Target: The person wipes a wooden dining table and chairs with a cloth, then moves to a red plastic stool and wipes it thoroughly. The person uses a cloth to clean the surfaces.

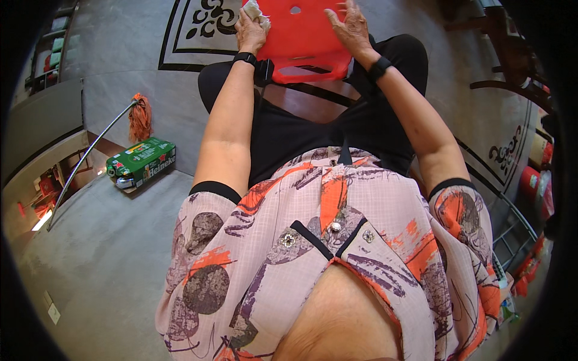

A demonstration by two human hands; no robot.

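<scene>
- The left hand (251, 35) is closed around a crumpled white cloth (255, 11), at the left side of the red stool (295, 37)
- The right hand (351, 30) holds nothing that shows; its thumb and fingers are spread at the stool's right side, and I cannot tell how firmly it presses, if at all
- The stool is between the two hands and between the knees (410, 57), its near rim (308, 77) closer to the body than either hand
- The step in hand looks like wiping; to do it well, press the cloth flat under the left hand, make long overlapping strokes, and turn to a clean fold as needed
- The right hand would best brace its side, with the knees helping, so the stool does not slide; the round hole (295, 9) probably needs a cloth-covered fingertip
- The stool's flat face points up toward the head; its near rim runs left to right below both hands, and its sides lead away from the body
- Its far end is out of view beyond the hands, so I cannot tell its long axis
</scene>
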